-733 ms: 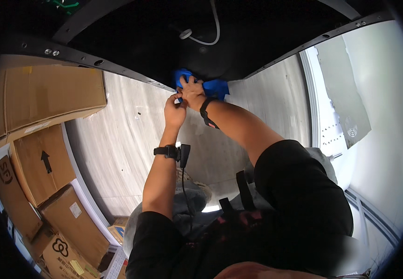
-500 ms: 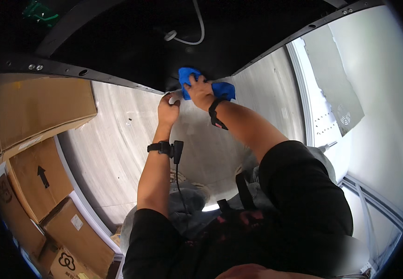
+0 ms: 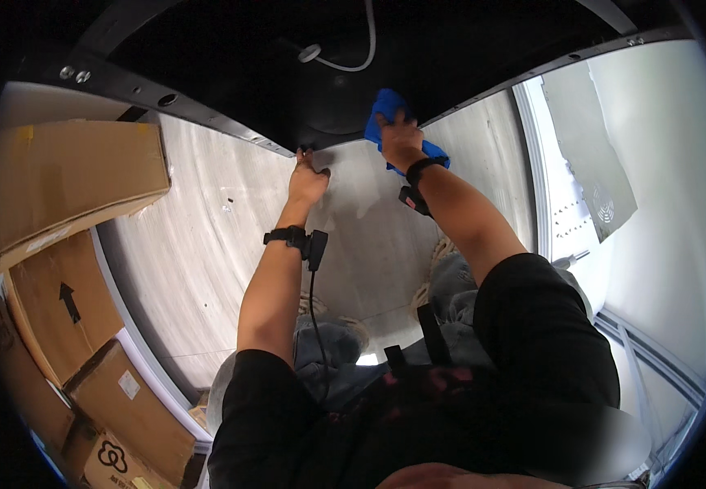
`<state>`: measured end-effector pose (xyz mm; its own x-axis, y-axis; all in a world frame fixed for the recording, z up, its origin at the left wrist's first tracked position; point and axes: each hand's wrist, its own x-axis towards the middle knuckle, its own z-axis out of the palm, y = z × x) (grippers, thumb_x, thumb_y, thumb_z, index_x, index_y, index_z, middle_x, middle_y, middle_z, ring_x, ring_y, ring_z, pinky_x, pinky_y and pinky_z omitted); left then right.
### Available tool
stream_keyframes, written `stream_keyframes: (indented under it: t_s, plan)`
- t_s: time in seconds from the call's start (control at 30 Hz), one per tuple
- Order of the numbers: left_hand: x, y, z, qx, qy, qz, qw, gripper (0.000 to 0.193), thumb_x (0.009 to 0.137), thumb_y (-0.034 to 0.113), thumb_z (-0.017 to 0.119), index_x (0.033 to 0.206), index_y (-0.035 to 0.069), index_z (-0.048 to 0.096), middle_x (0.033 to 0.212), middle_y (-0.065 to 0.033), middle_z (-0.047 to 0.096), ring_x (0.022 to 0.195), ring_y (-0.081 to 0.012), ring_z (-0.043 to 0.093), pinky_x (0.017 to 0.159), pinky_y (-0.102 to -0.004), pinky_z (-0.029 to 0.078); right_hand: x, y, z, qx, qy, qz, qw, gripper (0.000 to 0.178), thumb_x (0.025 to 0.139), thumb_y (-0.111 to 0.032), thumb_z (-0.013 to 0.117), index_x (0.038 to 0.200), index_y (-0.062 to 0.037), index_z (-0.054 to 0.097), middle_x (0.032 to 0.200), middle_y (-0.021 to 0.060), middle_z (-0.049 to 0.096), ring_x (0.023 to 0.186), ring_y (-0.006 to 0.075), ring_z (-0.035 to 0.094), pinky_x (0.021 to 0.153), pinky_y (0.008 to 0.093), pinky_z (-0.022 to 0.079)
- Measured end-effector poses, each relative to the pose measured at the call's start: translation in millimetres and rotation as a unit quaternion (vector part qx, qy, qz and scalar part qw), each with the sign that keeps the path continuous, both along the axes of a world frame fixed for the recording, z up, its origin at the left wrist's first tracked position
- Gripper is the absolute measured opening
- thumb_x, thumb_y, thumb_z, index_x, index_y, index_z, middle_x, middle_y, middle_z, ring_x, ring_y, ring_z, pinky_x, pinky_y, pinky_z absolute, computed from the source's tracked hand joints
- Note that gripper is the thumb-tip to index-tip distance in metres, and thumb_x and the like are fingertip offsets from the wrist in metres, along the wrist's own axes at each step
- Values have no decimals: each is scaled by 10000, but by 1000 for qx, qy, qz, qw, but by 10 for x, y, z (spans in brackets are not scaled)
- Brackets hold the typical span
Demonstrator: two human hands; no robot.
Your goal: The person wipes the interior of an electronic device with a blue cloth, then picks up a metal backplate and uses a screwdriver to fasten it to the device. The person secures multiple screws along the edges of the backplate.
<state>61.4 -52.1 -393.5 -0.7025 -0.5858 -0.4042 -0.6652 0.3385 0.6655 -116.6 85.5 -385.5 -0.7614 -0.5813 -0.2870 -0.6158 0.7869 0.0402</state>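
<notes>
Ahead of me is a black metal cabinet (image 3: 247, 90) with a metal front edge. My left hand (image 3: 310, 181) is at the near left corner of that edge, its fingers bent over it and partly hidden. A crumpled blue cloth (image 3: 384, 108) lies under my right hand (image 3: 402, 140), which grips it and presses it against the black surface near the edge. One end of the cloth hangs out beside my wrist. A white cable (image 3: 371, 37) with a round white disc (image 3: 310, 53) lies deeper in on the black surface.
Cardboard boxes (image 3: 76, 179) are stacked along the left side. On the right stands a white panel (image 3: 662, 163) with a grey sheet (image 3: 589, 147) by it. Below my hands is a pale wood-look floor (image 3: 198, 244). A black cable (image 3: 314, 326) hangs from my left wristband.
My right hand has moved right and slightly farther away with the blue cloth. My left hand has shifted slightly right and up, its fingers now over the edge.
</notes>
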Motion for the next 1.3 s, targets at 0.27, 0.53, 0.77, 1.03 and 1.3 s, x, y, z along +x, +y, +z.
stream_keyframes:
  t_s: [0.27, 0.53, 0.77, 1.03, 1.3]
  plan:
    - [59, -136, -348, -43, -10, -42, 998, 748, 757, 205, 590, 1422, 18, 303, 1469, -251, 272, 1279, -350, 417, 1046, -353, 377, 246, -261, 171, 31, -70, 142, 987, 622, 745, -186, 661, 1329, -319, 497, 1454, 125, 329, 1198, 408, 437, 932, 555, 405]
    - [38, -172, -188, 11, -102, -66, 992, 748, 774, 222, 510, 1442, 24, 236, 1461, -248, 280, 1183, -383, 504, 1001, -395, 420, 541, -864, 236, -109, -223, 112, 962, 708, 709, -160, 696, 1358, -330, 470, 1477, 119, 329, 1274, 407, 387, 1079, 460, 323]
    - [46, -140, -348, -52, -123, -68, 989, 770, 795, 258, 535, 1450, 33, 199, 1424, -227, 352, 1136, -387, 539, 964, -402, 449, 211, -568, 227, -74, -183, 148, 969, 582, 730, -162, 631, 1292, -289, 548, 1278, 122, 554, 1156, 313, 537, 962, 454, 427]
    - [23, -112, -355, -74, -106, -70, 989, 798, 793, 263, 548, 1449, 19, 165, 1371, -265, 415, 1063, -408, 576, 923, -416, 478, -544, -321, -5, -75, -78, 70, 992, 526, 733, -148, 608, 1256, -198, 573, 1093, 146, 654, 998, 327, 630, 826, 443, 521]
    - [2, -91, -366, -47, -145, -72, 986, 755, 808, 223, 470, 1484, 90, 162, 1546, -98, 148, 1204, -296, 514, 1018, -357, 411, -501, -377, 202, 16, -152, 98, 983, 715, 721, -225, 653, 1392, -195, 409, 1209, 151, 599, 1070, 319, 596, 898, 450, 484]
